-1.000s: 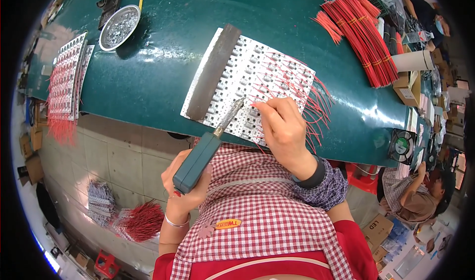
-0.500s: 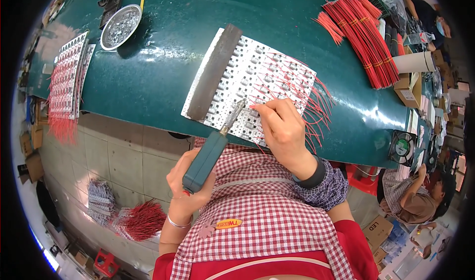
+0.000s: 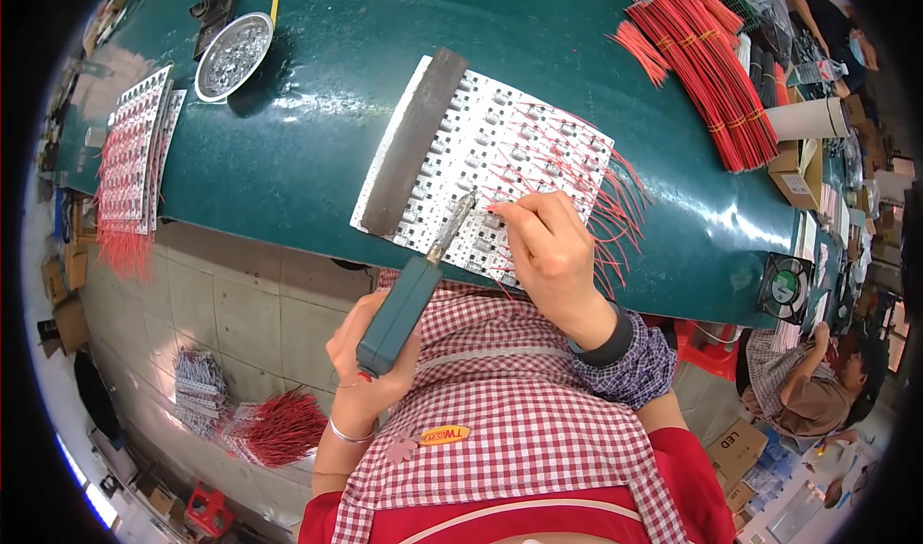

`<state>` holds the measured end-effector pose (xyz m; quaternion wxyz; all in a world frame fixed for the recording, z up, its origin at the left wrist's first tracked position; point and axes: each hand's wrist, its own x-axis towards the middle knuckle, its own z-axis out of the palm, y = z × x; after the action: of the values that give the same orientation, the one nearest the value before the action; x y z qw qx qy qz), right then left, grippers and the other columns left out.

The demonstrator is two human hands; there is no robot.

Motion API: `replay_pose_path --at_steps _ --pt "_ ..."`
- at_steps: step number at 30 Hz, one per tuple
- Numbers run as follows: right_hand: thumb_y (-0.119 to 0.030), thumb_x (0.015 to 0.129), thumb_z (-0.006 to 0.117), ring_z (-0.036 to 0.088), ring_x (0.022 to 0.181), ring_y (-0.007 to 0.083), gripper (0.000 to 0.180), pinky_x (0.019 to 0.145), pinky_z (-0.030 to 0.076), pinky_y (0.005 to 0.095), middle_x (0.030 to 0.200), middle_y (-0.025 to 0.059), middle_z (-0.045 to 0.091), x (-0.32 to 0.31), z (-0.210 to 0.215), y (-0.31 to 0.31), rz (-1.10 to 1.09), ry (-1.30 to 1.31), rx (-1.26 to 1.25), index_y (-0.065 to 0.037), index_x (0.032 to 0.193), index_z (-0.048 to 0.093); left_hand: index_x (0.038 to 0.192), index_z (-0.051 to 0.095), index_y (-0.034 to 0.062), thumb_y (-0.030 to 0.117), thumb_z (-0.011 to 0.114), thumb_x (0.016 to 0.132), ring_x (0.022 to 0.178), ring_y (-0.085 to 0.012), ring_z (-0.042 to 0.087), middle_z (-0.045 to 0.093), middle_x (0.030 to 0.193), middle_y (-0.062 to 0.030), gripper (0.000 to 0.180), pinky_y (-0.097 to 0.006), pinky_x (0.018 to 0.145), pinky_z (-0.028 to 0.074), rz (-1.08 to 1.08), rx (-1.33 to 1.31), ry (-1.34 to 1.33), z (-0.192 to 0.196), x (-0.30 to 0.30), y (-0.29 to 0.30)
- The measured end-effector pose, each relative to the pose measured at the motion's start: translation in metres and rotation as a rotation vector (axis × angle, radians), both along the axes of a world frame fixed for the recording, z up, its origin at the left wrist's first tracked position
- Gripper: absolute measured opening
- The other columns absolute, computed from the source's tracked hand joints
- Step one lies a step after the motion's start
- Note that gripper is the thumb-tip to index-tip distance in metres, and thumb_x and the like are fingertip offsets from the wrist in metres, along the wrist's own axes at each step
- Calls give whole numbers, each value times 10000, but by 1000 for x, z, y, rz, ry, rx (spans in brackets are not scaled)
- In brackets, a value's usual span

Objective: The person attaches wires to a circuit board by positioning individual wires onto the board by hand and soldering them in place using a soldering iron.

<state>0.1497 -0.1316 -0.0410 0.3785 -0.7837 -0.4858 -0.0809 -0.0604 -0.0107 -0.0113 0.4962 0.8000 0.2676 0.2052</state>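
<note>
My left hand is wrapped round the green handle of a soldering iron. Its metal tip meets a white circuit board panel near the middle. Close to that tip, the fingers of my right hand pinch the end of a thin red wire. Many red wires stand out from the right half of the panel, which carries rows of small components. A dark flat bar lies along the panel's left side.
A metal bowl with silvery scraps stands at the far left. Wired panels are stacked at the left table edge. Bundled red wires lie far right, above a small fan. Another person sits at right.
</note>
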Motion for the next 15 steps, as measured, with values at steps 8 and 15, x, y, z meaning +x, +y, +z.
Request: replay_pose_path --at_steps 8,15 --pt "66 745 703 590 765 241 215 636 492 356 837 70 591 2 0 -1 4 -1 7 -13 944 689 1011 660 -87 -87 703 699 897 -297 725 705 1028 -206 315 -332 805 562 11 28 26 5 -1 -3" --pt "67 744 699 588 764 243 226 629 494 357 836 73 590 3 -3 -4 7 10 27 -15 955 688 1011 665 -81 -73 713 705 883 -310 728 707 1018 -205 310 -341 784 568 6 79 23 6 -1 -5"
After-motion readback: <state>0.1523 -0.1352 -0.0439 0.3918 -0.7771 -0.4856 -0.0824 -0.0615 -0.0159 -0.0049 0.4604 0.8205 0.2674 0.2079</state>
